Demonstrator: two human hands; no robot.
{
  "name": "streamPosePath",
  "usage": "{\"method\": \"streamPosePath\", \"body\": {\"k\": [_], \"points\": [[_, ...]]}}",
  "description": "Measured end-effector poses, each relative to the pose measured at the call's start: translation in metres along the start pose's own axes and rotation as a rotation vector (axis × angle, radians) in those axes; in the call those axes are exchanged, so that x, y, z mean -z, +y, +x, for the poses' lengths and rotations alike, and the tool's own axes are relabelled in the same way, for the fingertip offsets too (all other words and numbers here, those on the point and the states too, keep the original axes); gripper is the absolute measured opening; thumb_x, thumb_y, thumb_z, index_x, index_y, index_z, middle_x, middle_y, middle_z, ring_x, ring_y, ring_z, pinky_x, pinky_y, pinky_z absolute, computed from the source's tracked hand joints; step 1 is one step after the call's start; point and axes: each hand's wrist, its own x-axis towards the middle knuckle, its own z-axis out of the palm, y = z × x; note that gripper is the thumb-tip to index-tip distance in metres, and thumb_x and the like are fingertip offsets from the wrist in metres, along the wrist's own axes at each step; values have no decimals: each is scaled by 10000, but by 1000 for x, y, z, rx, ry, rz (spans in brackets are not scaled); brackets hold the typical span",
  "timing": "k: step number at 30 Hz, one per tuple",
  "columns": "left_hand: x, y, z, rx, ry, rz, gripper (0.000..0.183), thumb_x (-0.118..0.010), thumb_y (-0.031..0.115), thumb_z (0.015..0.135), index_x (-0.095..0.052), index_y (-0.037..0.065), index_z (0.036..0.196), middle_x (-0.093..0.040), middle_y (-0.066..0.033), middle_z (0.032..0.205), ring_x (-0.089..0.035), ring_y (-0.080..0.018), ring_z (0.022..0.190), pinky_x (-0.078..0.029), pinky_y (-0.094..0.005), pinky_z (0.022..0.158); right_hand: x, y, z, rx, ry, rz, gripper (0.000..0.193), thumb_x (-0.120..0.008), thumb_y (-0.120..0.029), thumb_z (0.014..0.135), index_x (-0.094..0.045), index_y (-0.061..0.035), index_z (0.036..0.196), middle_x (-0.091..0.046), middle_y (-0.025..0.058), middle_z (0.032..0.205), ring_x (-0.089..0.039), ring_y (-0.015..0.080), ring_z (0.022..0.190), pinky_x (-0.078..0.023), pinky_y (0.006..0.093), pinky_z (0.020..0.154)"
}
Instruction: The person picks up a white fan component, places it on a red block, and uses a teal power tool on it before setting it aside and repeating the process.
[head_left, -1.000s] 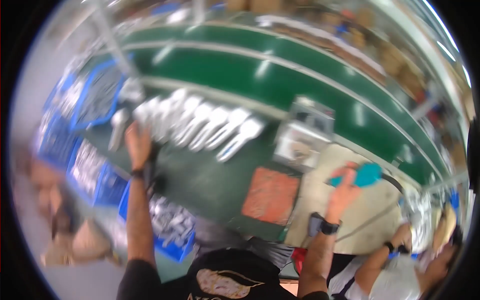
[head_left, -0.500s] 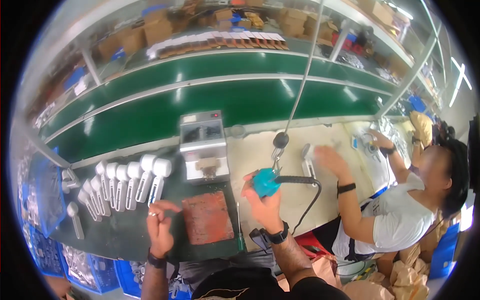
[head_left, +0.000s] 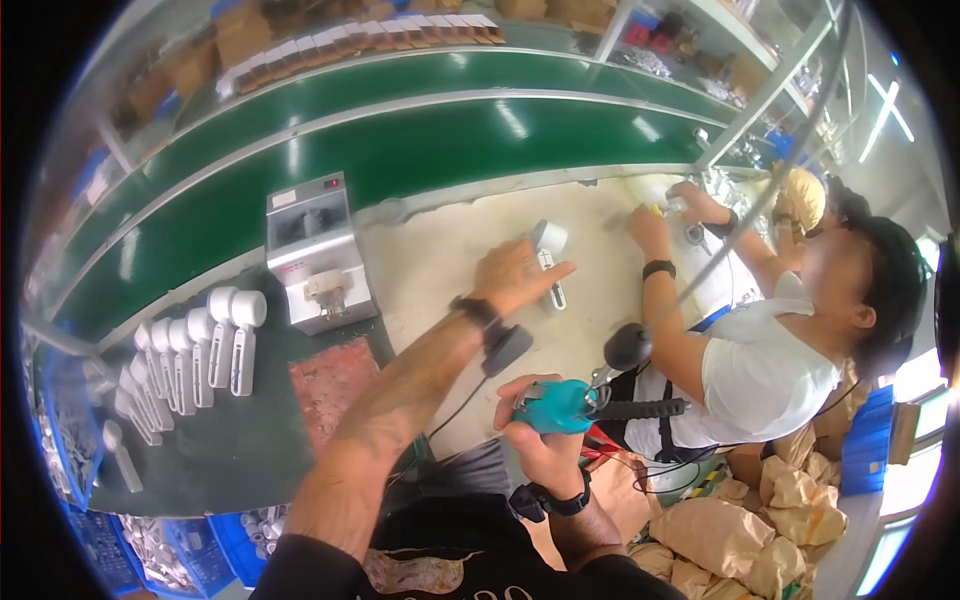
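My left hand (head_left: 512, 277) reaches across the pale work surface to a white round-headed device with a handle (head_left: 549, 240). Its thumb lies over the handle and the fingers are apart, not wrapped round it; whether they touch it I cannot tell. Close to my body, my right hand (head_left: 545, 440) is closed round a teal electric screwdriver (head_left: 560, 405), tilted sideways with its black cord guard pointing right. A black ball (head_left: 627, 346) on the hanging cable sits just above the tool.
A grey metal machine (head_left: 318, 262) stands left of my left forearm, behind a worn red pad (head_left: 332, 385). Several similar white devices (head_left: 243, 345) lie in rows at the left, beside blue bins (head_left: 200, 550). A co-worker (head_left: 770, 350) works close on the right.
My left hand has crossed from beside the red pad to the white device on the right. My right hand has brought the screwdriver nearer and tilted it. The co-worker's hand has left the device.
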Motion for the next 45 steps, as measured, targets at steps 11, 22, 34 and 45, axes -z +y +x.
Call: {"method": "streamPosePath", "body": {"k": [11,22,34,45], "points": [[27,-51,-52,-58,87,-185,336,-734,336,816,-698,72,1019,-701,-172,940,-689,-343,849,-540,-429,758,27,23,22,115,99,-135,348,-682,-199,900,-567,53,1112,-621,70,795,-612,151,695,-467,278,635],[161,-96,-208,-189,84,-19,192,-731,156,851,-699,63,1016,-656,-103,912,-659,-326,907,-496,-430,868,-38,36,70,53,-142,-118,540,-654,-431,966,-568,51,1194,-648,74,823,-636,193,780,-500,313,722],[171,-138,-235,-335,216,151,424,-732,364,862,-663,62,1151,-607,-111,1091,-557,-309,1061,-448,-426,965,-173,20,128,212,-269,211,563,-621,-517,973,-561,22,1124,-566,51,739,-560,163,647,-451,301,590],[168,-148,-231,-262,239,192,497,-712,380,860,-622,48,1220,-579,-95,1055,-542,-282,1024,-439,-413,905,-209,60,161,253,-302,155,289,-563,-293,1045,-575,-5,1021,-581,34,716,-573,139,627,-453,282,589]]}}
